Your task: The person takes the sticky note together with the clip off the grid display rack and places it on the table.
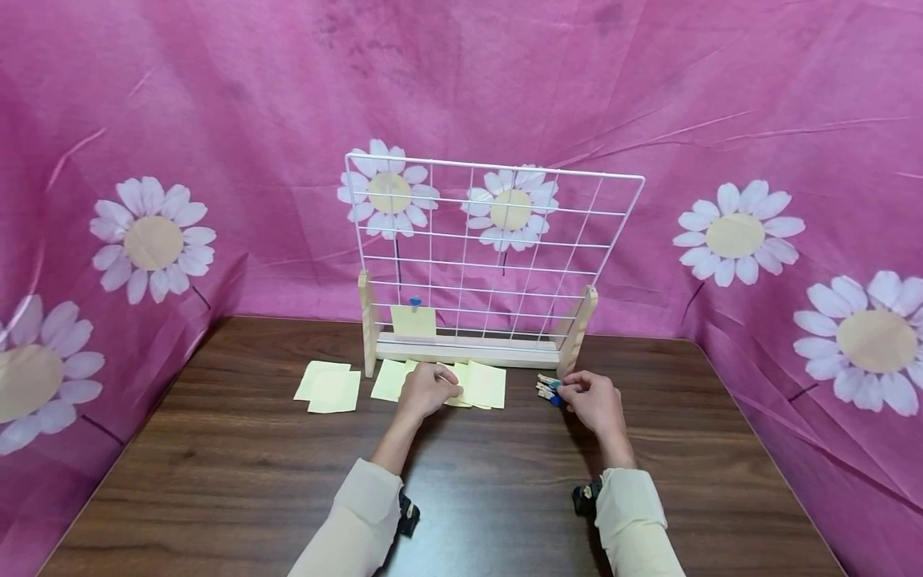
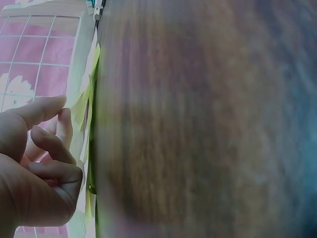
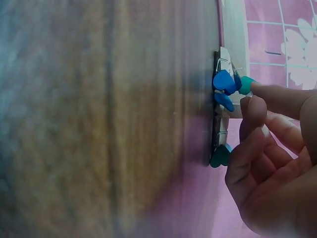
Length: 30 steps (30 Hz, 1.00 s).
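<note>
My left hand [image 1: 430,390] is over the row of yellow sticky notes [image 1: 487,385] in front of the rack. In the left wrist view its thumb and fingertip pinch the raised edge of one yellow note [image 2: 79,106]. On the right, my right hand [image 1: 594,401] reaches into a small pile of wooden clothespins [image 1: 545,388] with blue and green heart-shaped ends. Its thumb and index finger close on the green end of one clothespin [image 3: 245,85]. Other clothespins with blue hearts [image 3: 224,82] lie right beside the fingertips.
A white wire grid [image 1: 497,264] stands in a wooden base [image 1: 469,353] at the back of the table. One yellow note [image 1: 414,322] hangs low on it from a blue-hearted clothespin [image 1: 415,302]. Two more notes [image 1: 334,391] overlap at the left. A pink flowered cloth [image 1: 274,120] hangs behind.
</note>
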Motion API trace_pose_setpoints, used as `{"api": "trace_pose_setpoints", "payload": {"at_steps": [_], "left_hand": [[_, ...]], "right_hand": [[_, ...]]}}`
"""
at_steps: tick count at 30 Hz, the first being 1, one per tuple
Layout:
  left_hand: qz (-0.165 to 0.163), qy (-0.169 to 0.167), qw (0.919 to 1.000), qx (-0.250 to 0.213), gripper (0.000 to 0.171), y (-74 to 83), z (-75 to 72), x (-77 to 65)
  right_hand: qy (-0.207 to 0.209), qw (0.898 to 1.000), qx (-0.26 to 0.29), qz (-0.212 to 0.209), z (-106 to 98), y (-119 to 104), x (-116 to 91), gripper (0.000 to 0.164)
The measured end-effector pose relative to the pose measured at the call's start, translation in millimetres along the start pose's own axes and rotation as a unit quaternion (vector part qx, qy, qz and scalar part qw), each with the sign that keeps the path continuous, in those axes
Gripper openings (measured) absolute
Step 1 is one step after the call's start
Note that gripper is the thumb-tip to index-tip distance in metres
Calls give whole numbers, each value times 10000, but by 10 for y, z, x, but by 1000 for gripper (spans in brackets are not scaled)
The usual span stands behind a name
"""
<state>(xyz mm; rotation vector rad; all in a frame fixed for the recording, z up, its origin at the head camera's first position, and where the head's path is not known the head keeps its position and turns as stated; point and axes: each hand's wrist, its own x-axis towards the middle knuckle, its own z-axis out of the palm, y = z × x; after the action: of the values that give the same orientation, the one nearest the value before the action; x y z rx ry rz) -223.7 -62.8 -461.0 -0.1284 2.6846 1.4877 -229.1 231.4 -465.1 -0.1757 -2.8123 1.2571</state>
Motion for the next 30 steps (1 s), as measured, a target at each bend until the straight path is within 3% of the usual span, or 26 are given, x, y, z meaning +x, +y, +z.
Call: {"api": "trace_pose_setpoints", "payload": {"at_steps": [13,20,25,30], "left_hand": [[24,238,9922,-1227,14,-167,-169,-32],[-10,346,9849,-1697,17,-197,-238,-39],[-72,526,9777,-2030,21,-205,-282,-15],[-22,848,9747,-2067,25,-217,-310,30]], "right_hand": [[300,9990,-259,-224,-106,-91,-24,26],[230,9984,-226,-456,-97,-217,-16,28],[192,9959,-276,-845,-26,-331,10,24],[-163,9933,13,-1146,95,-449,14,20]]}}
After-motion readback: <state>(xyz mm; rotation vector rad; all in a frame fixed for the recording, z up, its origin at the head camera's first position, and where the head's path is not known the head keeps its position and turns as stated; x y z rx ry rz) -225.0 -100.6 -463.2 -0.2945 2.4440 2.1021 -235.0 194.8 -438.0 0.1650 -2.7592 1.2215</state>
